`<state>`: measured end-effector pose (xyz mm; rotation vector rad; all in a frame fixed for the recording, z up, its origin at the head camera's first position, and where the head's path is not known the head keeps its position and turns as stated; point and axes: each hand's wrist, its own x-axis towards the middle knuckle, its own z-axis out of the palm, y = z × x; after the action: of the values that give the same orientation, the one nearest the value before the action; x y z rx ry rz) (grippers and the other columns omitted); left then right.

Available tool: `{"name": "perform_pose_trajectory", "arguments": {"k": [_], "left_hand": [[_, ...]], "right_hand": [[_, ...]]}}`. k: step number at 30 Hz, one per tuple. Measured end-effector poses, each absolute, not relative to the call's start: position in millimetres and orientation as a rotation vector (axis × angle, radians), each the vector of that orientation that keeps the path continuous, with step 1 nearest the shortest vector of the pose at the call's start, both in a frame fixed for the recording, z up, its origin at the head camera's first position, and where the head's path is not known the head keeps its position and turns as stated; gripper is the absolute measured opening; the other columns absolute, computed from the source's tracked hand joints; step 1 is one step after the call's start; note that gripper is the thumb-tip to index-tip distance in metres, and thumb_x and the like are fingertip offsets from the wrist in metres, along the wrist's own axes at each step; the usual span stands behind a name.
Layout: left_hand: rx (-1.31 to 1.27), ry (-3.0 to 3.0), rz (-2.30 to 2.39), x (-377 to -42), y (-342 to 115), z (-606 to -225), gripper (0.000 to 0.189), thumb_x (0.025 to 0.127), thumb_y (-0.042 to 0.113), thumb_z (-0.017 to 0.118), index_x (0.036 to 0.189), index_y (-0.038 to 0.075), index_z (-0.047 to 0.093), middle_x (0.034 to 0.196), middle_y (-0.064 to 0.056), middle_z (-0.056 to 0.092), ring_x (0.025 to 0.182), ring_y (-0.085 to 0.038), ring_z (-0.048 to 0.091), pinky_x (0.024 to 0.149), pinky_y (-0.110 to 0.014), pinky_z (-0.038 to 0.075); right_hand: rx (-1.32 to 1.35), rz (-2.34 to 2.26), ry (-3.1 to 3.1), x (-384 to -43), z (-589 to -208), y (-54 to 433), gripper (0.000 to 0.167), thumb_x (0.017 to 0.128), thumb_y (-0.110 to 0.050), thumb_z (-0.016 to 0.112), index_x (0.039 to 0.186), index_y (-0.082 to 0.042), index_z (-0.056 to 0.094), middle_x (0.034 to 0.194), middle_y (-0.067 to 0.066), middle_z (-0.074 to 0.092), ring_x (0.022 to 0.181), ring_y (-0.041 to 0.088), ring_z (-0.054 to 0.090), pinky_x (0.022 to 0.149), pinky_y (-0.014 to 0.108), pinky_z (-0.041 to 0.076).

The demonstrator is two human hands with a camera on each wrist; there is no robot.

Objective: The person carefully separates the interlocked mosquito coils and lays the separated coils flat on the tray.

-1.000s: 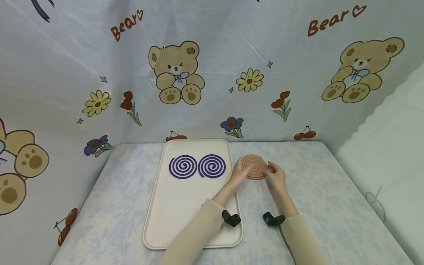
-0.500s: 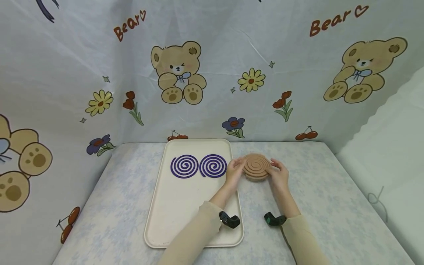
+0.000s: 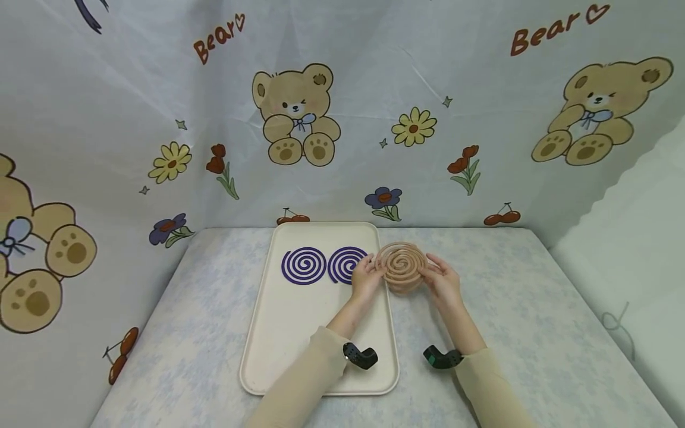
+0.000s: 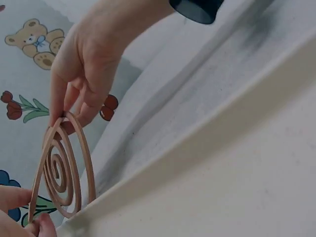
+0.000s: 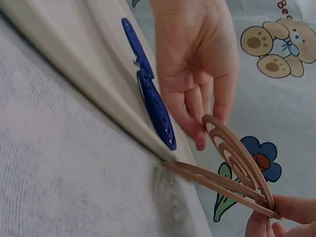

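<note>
Tan, flat spiral coils (image 3: 401, 263) hang raised at the cream rectangular tray (image 3: 283, 315)'s edge; fingers of the left hand (image 3: 366, 282) pinch the upper layer, the right hand (image 3: 444, 283)'s both. Uneven pulling could snap thin, possibly brittle strands.

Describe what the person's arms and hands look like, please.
The long sleeves are plain beige. The left hand and right hand are bare. A bent black device is worn on each side; the right-side device shows a green patch.
</note>
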<state>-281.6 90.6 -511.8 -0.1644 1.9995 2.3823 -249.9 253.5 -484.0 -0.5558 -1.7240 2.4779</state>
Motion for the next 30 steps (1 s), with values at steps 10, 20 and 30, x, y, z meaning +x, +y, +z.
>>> {"name": "perform_pose_trajectory", "arguments": {"k": [10, 20, 30], "left_hand": [[0.060, 2.045, 2.296, -283.5, 86.9, -517.3, 0.047, 0.085, 0.000, 0.063, 0.131, -0.003, 0.051, 0.121, -0.028, 0.061, 0.110, -0.034, 0.064, 0.090, -0.031, 0.055], [0.157, 2.053, 2.265, -281.1, 46.5, -494.5, 0.028, 0.084, 0.003, 0.068, 0.112, -0.003, 0.066, 0.096, -0.008, 0.067, 0.078, -0.002, 0.059, 0.069, -0.014, 0.054], [0.232, 2.097, 2.136, -258.8, -20.5, -458.9, 0.026, 0.088, 0.006, 0.065, 0.113, 0.000, 0.065, 0.114, -0.015, 0.065, 0.088, -0.006, 0.065, 0.078, -0.020, 0.057]], "right_hand": [[-0.590, 2.561, -1.584, -245.5, -466.3, 252.5, 0.058, 0.088, 0.012, 0.055, 0.141, -0.004, 0.040, 0.077, -0.005, 0.068, 0.076, 0.004, 0.067, 0.071, 0.014, 0.056], [-0.265, 2.429, -1.838, -233.9, -454.9, 239.1, 0.044, 0.088, 0.002, 0.062, 0.130, -0.007, 0.051, 0.082, -0.008, 0.070, 0.078, 0.005, 0.068, 0.072, 0.021, 0.059], [0.019, 2.523, -1.953, -215.5, -432.7, 202.2, 0.051, 0.090, 0.004, 0.057, 0.138, 0.005, 0.038, 0.084, -0.009, 0.069, 0.075, 0.004, 0.066, 0.070, 0.023, 0.059]]}}
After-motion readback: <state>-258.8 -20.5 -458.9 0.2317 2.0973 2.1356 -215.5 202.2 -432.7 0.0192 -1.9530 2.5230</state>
